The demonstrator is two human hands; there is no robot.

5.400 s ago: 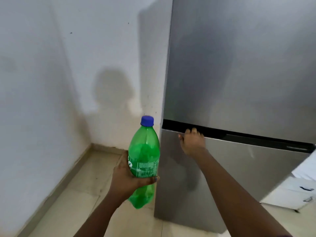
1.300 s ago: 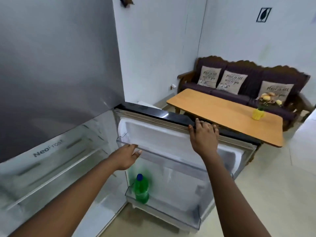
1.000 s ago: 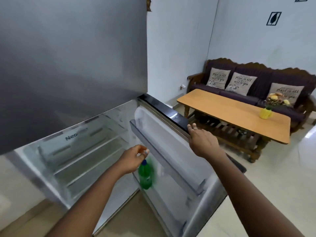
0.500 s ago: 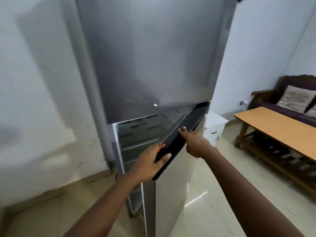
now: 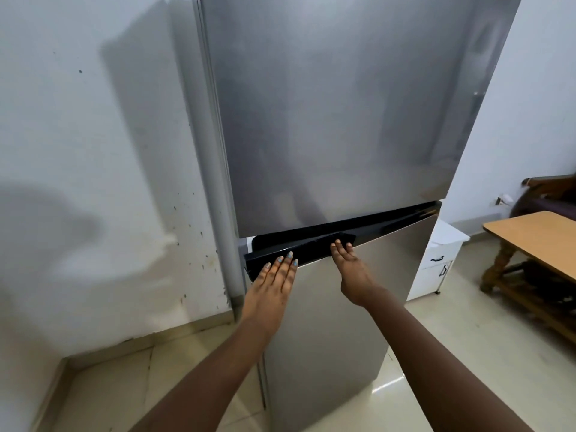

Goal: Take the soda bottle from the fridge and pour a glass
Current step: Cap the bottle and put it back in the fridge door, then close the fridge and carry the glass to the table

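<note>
Well to the left of your hands, a stained white wall (image 5: 93, 151) ran down to a beige tiled floor (image 5: 103, 394). Your left hand (image 5: 272, 285) lay flat against the lower fridge door (image 5: 336, 322), fingers straight and close together, their tips on the black strip (image 5: 311, 247) along the door's top edge. The door stood slightly ajar at that left corner, with a narrow gap showing beside your fingertips. Above both hands rose the grey upper door (image 5: 336, 113), closed. Your right hand (image 5: 350, 266) sat just to the right of the left one, apart from it, its fingers bent over the top of the black strip and gripping it. The soda bottle was not visible anywhere; I cannot tell where it was. Further right of your right hand stood a small white cabinet (image 5: 439, 260), and beyond it a wooden table (image 5: 536, 235).
</note>
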